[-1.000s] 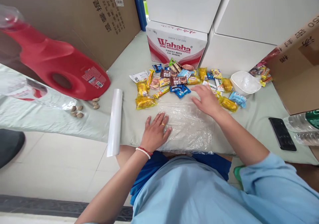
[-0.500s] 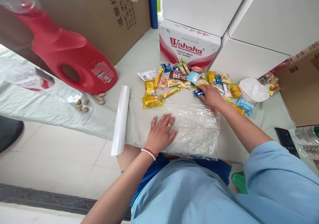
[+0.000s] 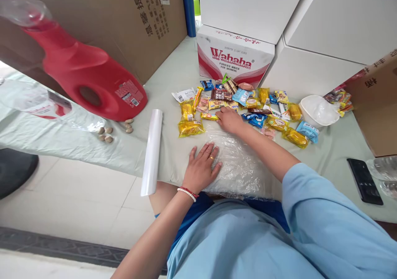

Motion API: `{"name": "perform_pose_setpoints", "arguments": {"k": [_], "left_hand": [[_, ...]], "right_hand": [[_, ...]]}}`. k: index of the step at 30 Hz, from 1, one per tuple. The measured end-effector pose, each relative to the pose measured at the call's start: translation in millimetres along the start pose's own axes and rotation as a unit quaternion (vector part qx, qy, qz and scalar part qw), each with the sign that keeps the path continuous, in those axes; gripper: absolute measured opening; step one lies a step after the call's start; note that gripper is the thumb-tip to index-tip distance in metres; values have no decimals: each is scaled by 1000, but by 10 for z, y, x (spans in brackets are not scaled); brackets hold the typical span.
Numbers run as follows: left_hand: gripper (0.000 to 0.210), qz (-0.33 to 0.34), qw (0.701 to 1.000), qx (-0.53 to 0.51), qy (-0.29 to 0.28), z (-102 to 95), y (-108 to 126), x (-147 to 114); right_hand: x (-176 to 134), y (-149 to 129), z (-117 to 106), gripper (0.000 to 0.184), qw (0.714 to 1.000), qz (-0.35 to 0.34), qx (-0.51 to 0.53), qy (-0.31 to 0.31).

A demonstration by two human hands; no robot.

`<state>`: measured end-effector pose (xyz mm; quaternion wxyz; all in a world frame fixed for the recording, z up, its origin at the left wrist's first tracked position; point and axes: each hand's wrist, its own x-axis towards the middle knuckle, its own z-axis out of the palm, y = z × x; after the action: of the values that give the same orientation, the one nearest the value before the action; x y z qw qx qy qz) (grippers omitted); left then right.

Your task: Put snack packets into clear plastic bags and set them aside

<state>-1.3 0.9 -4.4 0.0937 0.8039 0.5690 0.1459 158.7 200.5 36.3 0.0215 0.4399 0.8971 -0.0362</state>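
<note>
My left hand [image 3: 203, 163] lies flat on the table at the left edge of a clear plastic sheet [image 3: 242, 167], its fingers spread. Beyond the sheet, my right hand [image 3: 229, 119] reaches into a spread of wrapped snacks, its fingertips curled on the right end of a small yellow snack bar [image 3: 208, 116]. Part of that bar is hidden under the fingers. Close by are yellow-wrapped cakes [image 3: 190, 127], a brown cocoa packet [image 3: 221, 94], a light blue packet [image 3: 241, 97] and dark blue packets [image 3: 256, 120].
A white plastic roll [image 3: 151, 152] overhangs the table's front edge on the left. Further left are nuts in shells [image 3: 108, 139], a red jug [image 3: 93, 80] and a clear bottle [image 3: 52, 107]. A Wahaha carton [image 3: 234, 55] stands behind; a white bowl [image 3: 319, 111] and phone [image 3: 365, 181] lie right.
My right hand has moved left, from the dark blue packets to the small yellow bar. Dark blue and pink packets it covered now show. My left hand stays in place.
</note>
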Motion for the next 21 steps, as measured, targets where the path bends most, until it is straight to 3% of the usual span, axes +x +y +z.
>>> {"name": "perform_pose_setpoints", "arguments": {"k": [3, 7, 9, 11, 13, 16, 21], "left_hand": [[54, -1, 1000, -6, -1, -9, -2, 3], [54, -6, 1000, -10, -2, -19, -3, 7], [54, -7, 1000, -8, -5, -21, -1, 10], [54, -6, 1000, -5, -7, -21, 4, 11], [55, -6, 1000, -3, -8, -21, 8, 9], [55, -5, 1000, -4, -9, -19, 11, 3], [55, -7, 1000, -13, -2, -16, 7, 2]], "right_hand": [[-189, 258, -69, 38, 998, 38, -28, -34], [-225, 577, -331, 37, 976, 176, -41, -118], [-88, 618, -441, 39, 974, 206, -17, -92], [117, 588, -486, 43, 982, 187, 8, -16], [332, 523, -463, 59, 989, 141, 26, 34], [551, 444, -365, 79, 994, 103, 33, 21], [412, 585, -334, 61, 994, 103, -8, -32]]}}
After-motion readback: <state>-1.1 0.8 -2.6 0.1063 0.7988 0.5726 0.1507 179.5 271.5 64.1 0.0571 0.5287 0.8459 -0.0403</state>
